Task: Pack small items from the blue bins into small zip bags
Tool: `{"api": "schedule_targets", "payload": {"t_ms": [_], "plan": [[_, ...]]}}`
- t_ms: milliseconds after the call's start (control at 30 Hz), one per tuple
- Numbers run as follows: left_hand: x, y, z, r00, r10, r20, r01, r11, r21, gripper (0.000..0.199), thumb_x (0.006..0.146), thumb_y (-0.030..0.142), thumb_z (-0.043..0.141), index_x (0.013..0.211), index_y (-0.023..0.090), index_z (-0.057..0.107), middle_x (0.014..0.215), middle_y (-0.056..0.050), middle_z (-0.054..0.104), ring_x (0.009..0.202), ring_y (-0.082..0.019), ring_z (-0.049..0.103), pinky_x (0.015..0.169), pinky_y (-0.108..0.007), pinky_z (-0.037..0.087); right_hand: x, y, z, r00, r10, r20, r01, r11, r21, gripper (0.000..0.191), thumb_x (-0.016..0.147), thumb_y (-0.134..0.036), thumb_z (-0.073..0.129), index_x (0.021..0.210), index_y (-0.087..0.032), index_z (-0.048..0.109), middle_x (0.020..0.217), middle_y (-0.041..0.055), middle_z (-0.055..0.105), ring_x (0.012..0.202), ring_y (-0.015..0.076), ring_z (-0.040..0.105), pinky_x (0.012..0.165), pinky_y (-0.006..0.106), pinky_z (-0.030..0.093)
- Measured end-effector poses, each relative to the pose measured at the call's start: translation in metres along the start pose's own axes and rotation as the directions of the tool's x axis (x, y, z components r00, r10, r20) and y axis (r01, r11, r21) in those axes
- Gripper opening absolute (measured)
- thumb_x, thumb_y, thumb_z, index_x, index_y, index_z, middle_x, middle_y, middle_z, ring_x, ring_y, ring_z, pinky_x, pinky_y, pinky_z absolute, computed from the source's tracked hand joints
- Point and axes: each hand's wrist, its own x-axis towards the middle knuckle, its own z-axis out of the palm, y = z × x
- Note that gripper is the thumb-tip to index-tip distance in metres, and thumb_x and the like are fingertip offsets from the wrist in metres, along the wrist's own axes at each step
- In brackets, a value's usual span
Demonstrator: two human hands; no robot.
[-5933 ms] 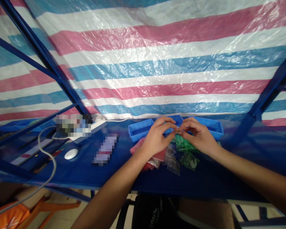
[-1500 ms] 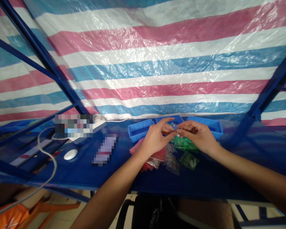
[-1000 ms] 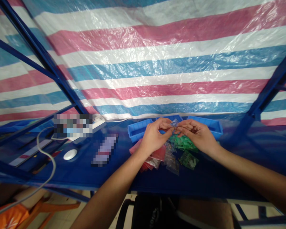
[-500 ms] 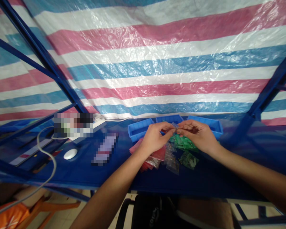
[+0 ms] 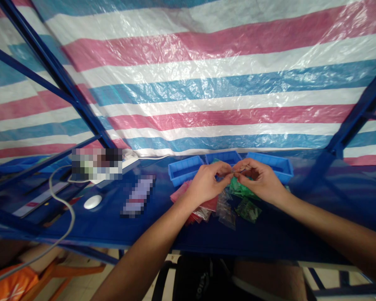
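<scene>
- The left hand [image 5: 211,180] is curled, thumb and forefinger brought nearly together, the tips pinching one side of a small item
- The right hand [image 5: 261,179] meets it from the other side, fingers bent, thumb and forefinger pinched on the same item
- That small item [image 5: 233,172] sits between both sets of fingertips, raised above the table [image 5: 166,228], just in front of the middle blue bin [image 5: 223,158]
- Its long axis, and which way it points, cannot be told: it is tiny and mostly covered by fingers
- Below the hands, clear packets [image 5: 226,214] lie in a strip running toward the table's near edge, the nearest one slanting to the right
- Red packets [image 5: 207,205] lie left of these, partly under the left wrist; green packets [image 5: 242,189] lie on the right, partly below the right hand
- The right blue bin [image 5: 280,168] has its long axis slanting from far left to near right
</scene>
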Motion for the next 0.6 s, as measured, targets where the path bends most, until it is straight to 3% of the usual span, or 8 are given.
{"api": "schedule_targets", "payload": {"t_ms": [167, 333, 600], "plan": [[-0.0011, 0.0009, 0.0011, 1.0, -0.004, 0.016, 0.004, 1.0, -0.01, 0.022, 0.093, 0.016, 0.067, 0.115, 0.02, 0.07, 0.104, -0.003, 0.081, 0.092, -0.018, 0.077, 0.087, -0.029, 0.058, -0.0007, -0.0019, 0.0024, 1.0, -0.011, 0.002, 0.011, 1.0, -0.025, 0.024, 0.092, -0.038, 0.081, 0.109, -0.027, 0.07, 0.096, 0.0027, 0.073, 0.084, 0.0197, 0.071, 0.081, 0.035, 0.06], [-0.0019, 0.0055, -0.0004, 0.999, -0.043, 0.0, 0.043, 0.999, -0.005, 0.047, 0.088, 0.013, 0.068, 0.133, 0.022, 0.056, 0.101, -0.001, 0.081, 0.093, -0.02, 0.078, 0.086, -0.031, 0.058, -0.0023, -0.0071, 0.0037, 0.999, -0.035, -0.019, 0.034, 0.998, -0.056, 0.027, 0.093, -0.043, 0.08, 0.113, -0.028, 0.069, 0.095, 0.0028, 0.072, 0.083, 0.0209, 0.071, 0.08, 0.037, 0.061], [-0.003, 0.0071, -0.004, 0.998, -0.041, 0.038, 0.042, 0.999, -0.032, 0.042, 0.097, 0.017, 0.063, 0.137, 0.023, 0.053, 0.111, -0.003, 0.082, 0.102, -0.021, 0.08, 0.093, -0.033, 0.059, -0.0024, -0.0076, 0.0022, 0.999, -0.04, -0.021, 0.038, 0.995, -0.096, 0.027, 0.094, -0.044, 0.079, 0.114, -0.028, 0.072, 0.094, 0.0026, 0.072, 0.084, 0.0219, 0.071, 0.078, 0.036, 0.06]]}}
